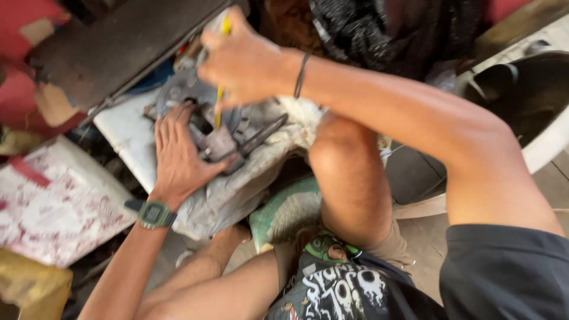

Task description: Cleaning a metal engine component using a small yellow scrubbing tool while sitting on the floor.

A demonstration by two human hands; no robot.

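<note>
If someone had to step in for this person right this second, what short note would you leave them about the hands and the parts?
Left hand: flat on the grey metal part, steadying it on a dirty cloth.
Right hand: gripping a yellow-handled tool upright, with its lower end down at the part.
Pliers lie on the cloth, just right of the part.
The cloth rests on a white board.
Done: part is pinned down and tool is set against it.
Left: too blurred to tell how far the work on the part has got; keep it held.
</note>
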